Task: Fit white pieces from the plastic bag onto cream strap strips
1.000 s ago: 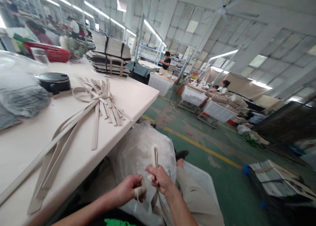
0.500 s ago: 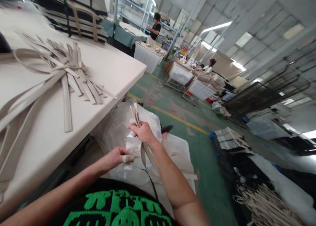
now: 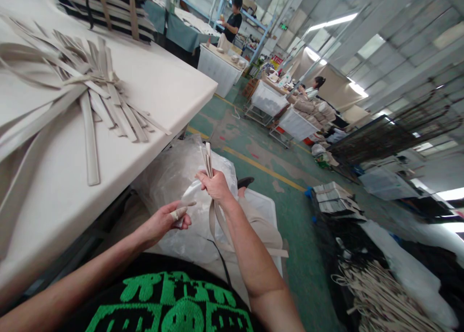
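The right hand [image 3: 216,184] holds a small bunch of pale strips [image 3: 208,159]. Its fingers curl tight around the bunch, with the short ends poking up above the fist and the long ends hanging down by the wrist. The left hand [image 3: 170,220] is near it, lower and to the left. A pale wrap [image 3: 177,213] goes around one finger. The fingers on this hand are bent and close together, but I cannot tell if they hold something. Both hands are over a big see-through bag [image 3: 168,165], all crumpled, next to the table [image 3: 177,88]. On the table lies a bigger bundle [image 3: 97,83], its strips spreading out from the middle. Behind it is a stack [image 3: 112,15] with straps around it. Farther off, a person [image 3: 232,22] in a black top stands near a white bin [image 3: 215,76]. The floor [image 3: 302,247] is green, with a yellow line [image 3: 264,166]
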A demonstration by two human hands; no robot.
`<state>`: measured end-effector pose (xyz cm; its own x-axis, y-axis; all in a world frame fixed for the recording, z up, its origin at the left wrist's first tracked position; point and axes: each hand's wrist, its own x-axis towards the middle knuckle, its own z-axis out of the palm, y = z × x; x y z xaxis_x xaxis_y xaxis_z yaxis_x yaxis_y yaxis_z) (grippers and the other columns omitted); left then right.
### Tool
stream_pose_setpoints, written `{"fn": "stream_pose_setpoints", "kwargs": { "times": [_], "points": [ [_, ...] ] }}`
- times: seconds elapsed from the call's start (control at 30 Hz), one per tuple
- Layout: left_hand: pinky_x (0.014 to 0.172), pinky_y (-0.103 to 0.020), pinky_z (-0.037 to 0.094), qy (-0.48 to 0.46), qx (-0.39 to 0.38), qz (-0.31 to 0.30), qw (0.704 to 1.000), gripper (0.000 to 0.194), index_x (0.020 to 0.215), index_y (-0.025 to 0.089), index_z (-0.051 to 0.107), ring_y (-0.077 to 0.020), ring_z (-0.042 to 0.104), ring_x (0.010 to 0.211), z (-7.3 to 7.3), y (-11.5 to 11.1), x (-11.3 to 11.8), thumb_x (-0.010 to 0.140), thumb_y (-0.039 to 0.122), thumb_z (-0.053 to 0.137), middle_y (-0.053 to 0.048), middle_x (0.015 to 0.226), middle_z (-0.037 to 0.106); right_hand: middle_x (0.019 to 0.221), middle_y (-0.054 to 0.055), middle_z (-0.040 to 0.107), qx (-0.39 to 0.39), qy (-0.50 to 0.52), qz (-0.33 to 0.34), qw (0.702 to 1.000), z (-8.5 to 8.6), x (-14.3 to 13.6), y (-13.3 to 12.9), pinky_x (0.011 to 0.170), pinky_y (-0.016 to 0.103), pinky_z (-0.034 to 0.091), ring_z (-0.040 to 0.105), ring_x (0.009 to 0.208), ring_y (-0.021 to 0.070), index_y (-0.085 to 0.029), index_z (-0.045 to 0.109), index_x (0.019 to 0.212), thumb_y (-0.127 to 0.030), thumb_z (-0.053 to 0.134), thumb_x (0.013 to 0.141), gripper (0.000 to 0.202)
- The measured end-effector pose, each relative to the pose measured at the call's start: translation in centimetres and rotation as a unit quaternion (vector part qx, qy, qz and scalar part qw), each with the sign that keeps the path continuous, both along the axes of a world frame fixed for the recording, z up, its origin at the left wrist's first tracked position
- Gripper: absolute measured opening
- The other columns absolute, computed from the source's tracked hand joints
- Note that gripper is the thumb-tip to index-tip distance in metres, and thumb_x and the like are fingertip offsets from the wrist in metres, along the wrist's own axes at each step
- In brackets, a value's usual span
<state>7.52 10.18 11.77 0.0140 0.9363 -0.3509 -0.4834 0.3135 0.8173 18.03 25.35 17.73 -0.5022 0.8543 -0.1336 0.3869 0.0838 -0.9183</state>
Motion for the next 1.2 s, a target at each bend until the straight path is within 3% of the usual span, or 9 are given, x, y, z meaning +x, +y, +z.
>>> {"fn": "stream_pose_setpoints", "kwargs": {
  "times": [0.2,0.27,0.43,0.53,0.63,0.73,0.87,0.97,1.2],
  "points": [
    [0.061,-0.025,0.045,-0.032,0.029,0.081,0.996,0.031,0.074,0.017,0.059,-0.0123,0.057,0.059,-0.6,0.2,0.2,0.080,0.046,0.071,-0.003,0.070,0.068,0.046,-0.007,0.050,0.010,0.005,-0.013,1.000,-0.2,0.4,0.6,0.049,0.021,0.036,0.047,0.045,0.0091,-0.015,0.065,0.077,-0.041,0.065,0.079,0.026],
    [0.063,-0.026,0.047,-0.012,0.020,0.055,0.998,0.032,0.074,0.017,0.062,-0.0141,0.060,0.060,-1.2,0.4,0.1,0.080,0.047,0.071,-0.004,0.071,0.070,0.046,-0.008,0.050,0.012,0.008,-0.006,1.000,-0.4,0.3,0.7,0.050,0.021,0.036,0.047,0.045,0.0088,-0.015,0.065,0.077,-0.040,0.065,0.079,0.025],
    [0.063,-0.026,0.048,0.124,0.006,-0.083,0.989,0.025,0.066,0.015,0.073,-0.0179,0.065,0.062,-2.9,0.7,0.4,0.075,0.038,0.075,-0.007,0.066,0.073,0.047,-0.007,0.052,0.025,0.006,0.026,0.999,-1.5,-0.2,0.9,0.052,0.020,0.037,0.048,0.046,0.0082,-0.016,0.064,0.078,-0.035,0.062,0.082,0.020],
    [0.061,-0.023,0.048,0.124,-0.022,-0.091,0.988,0.021,0.063,0.015,0.074,-0.0168,0.064,0.060,-3.3,0.8,0.4,0.074,0.033,0.077,-0.007,0.063,0.073,0.049,-0.007,0.053,0.006,-0.001,0.023,1.000,-2.4,-0.1,1.2,0.049,0.020,0.035,0.045,0.043,0.0073,-0.016,0.063,0.084,-0.043,0.058,0.086,0.028],
    [0.060,-0.023,0.050,0.013,-0.098,-0.015,0.995,0.022,0.066,0.012,0.072,-0.0149,0.065,0.058,-3.0,1.2,-0.2,0.074,0.032,0.080,-0.007,0.064,0.073,0.055,-0.006,0.058,-0.043,0.011,0.033,0.998,-3.1,0.8,0.7,0.043,0.019,0.032,0.041,0.038,0.0063,-0.017,0.059,0.094,-0.061,0.048,0.089,0.046],
    [0.055,-0.021,0.051,-0.097,-0.150,0.101,0.979,0.022,0.066,0.012,0.066,-0.0113,0.062,0.051,-2.4,1.9,-1.2,0.075,0.026,0.081,-0.005,0.060,0.069,0.058,-0.004,0.059,-0.099,0.025,0.064,0.993,-3.6,2.5,-1.1,0.040,0.019,0.031,0.043,0.037,0.0062,-0.017,0.056,0.094,-0.073,0.035,0.088,0.060],
    [0.053,-0.019,0.053,-0.173,-0.176,0.209,0.946,0.021,0.069,0.013,0.062,-0.0098,0.063,0.051,-2.0,2.9,-2.0,0.085,0.023,0.072,-0.003,0.062,0.067,0.058,-0.003,0.058,-0.140,0.018,0.094,0.986,-3.9,4.9,-4.5,0.038,0.018,0.029,0.042,0.037,0.0051,-0.016,0.056,0.084,-0.068,0.045,0.087,0.053],
    [0.055,-0.019,0.055,-0.198,-0.180,0.229,0.936,0.017,0.075,0.013,0.065,-0.0108,0.067,0.056,-2.2,3.1,-1.8,0.086,0.024,0.071,-0.004,0.069,0.070,0.057,-0.005,0.057,-0.152,0.009,0.082,0.985,-4.0,6.2,-6.4,0.037,0.018,0.026,0.038,0.035,0.0042,-0.016,0.057,0.083,-0.059,0.052,0.087,0.043],
    [0.056,-0.019,0.055,-0.195,-0.170,0.232,0.938,0.019,0.077,0.012,0.069,-0.0103,0.067,0.059,-2.1,3.1,-1.0,0.093,0.020,0.061,-0.005,0.074,0.073,0.052,-0.002,0.057,-0.127,-0.020,0.032,0.991,-4.8,6.7,-8.3,0.037,0.020,0.027,0.039,0.034,0.0066,-0.016,0.060,0.084,-0.056,0.037,0.095,0.048]
  ]
}}
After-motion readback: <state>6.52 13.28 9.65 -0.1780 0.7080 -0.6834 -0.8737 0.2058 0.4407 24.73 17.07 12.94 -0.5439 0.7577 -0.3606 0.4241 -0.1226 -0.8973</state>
